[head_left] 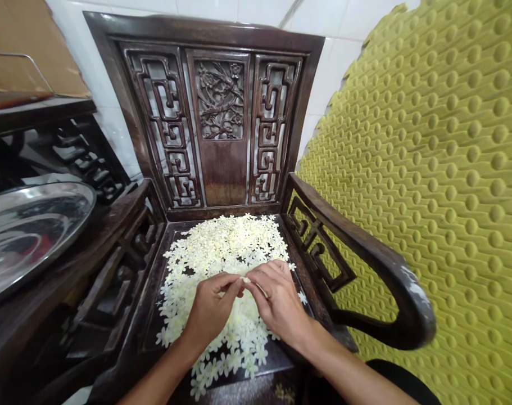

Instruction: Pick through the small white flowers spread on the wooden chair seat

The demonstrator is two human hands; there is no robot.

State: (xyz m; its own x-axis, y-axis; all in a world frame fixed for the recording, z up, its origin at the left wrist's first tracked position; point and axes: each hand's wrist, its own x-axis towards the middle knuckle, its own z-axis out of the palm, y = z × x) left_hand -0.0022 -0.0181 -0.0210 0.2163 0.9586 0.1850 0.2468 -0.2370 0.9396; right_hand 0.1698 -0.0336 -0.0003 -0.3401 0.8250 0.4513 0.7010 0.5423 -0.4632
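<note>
Carefully, the two hands meet at their fingertips above a dark chair seat, and the grip is narrow. The left hand has its thumb and index finger pressed close together, and the right hand makes a similar pinch from the other side. Between these tips sits one small pale piece, held by both hands; it is too small to tell whether it is a whole flower or only a part of one.

Below and around the hands, many white flowers are spread on the seat. Toward the chair back they lie densely and look more yellowish, while near the front edge they lie more loosely, so the petals can be seen one by one. One single flower lies apart, just beside the right wrist.

The chair back is of dark wood, with carved open panels. At the left, a round shiny metal tray is near the left armrest. Beyond the right armrest stands a large yellow-green bumpy sheet, and behind everything is a white tiled wall.
</note>
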